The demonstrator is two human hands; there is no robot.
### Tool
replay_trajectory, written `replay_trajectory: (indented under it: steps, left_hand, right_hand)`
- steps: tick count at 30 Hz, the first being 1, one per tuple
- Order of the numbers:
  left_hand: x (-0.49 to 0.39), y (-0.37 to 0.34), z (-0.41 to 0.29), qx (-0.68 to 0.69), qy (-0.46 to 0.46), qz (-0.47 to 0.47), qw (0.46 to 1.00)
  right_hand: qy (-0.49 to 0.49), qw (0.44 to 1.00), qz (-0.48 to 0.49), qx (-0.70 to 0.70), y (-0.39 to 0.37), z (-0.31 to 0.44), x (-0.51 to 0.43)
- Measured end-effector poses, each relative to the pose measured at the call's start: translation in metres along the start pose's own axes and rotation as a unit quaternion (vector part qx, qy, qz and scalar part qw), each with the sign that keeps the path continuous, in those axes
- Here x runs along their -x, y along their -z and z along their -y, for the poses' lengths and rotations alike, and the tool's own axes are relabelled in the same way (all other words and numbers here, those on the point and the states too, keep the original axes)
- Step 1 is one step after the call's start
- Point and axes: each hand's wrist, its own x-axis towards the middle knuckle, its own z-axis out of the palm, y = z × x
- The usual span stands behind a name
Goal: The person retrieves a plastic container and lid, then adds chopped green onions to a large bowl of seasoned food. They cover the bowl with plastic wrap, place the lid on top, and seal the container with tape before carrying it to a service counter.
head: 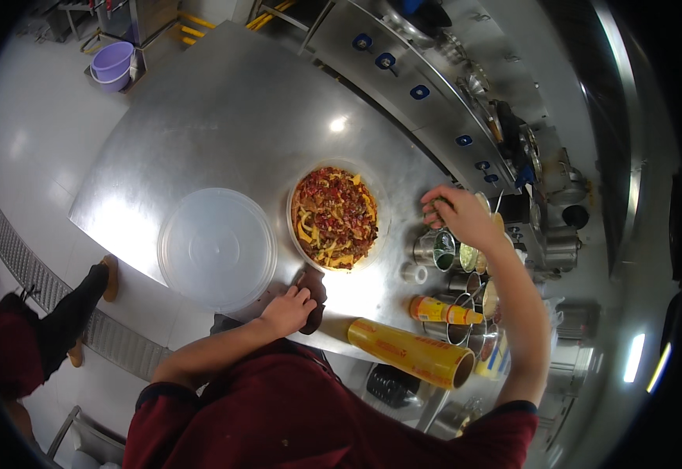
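A round plastic tub [383,234] of noodles under red chopped chili and dark bits [335,214] stands on the steel table. In my right hand [458,214], just above the steel containers at the right, are chopped green herbs [435,216], partly hidden by my fingers. Below it a steel pot [429,249] contains dark green herbs. My left hand [289,309] grips a brown cloth [316,293] near the table's front edge, close to the tub. A round translucent lid [218,246] lies flat left of the tub.
A thick yellow cling-film roll [408,352] and a stack of yellow cups [443,311] lie at the right, beside several steel pots. A white tape roll [415,273] is near them. Stove knobs [420,92] line the far side. Another person's leg [77,311] shows at the left.
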Motion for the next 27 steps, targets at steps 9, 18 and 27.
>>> replay_trajectory:
  steps: [9,18,27]
  left_hand:
    - [-0.002,-0.002,0.008,0.023,-0.007,0.006,1.0]
    - [-0.03,0.003,-0.001,0.138,-0.023,0.102,0.985]
    - [-0.079,0.0,-0.082,0.204,-0.042,0.279,0.937]
  right_hand:
    - [0.1,0.983,-0.102,0.112,0.0,0.021,-0.035]
    - [0.125,0.975,-0.157,0.097,0.013,0.027,-0.007]
    - [0.177,0.968,-0.046,0.171,-0.049,-0.032,-0.024]
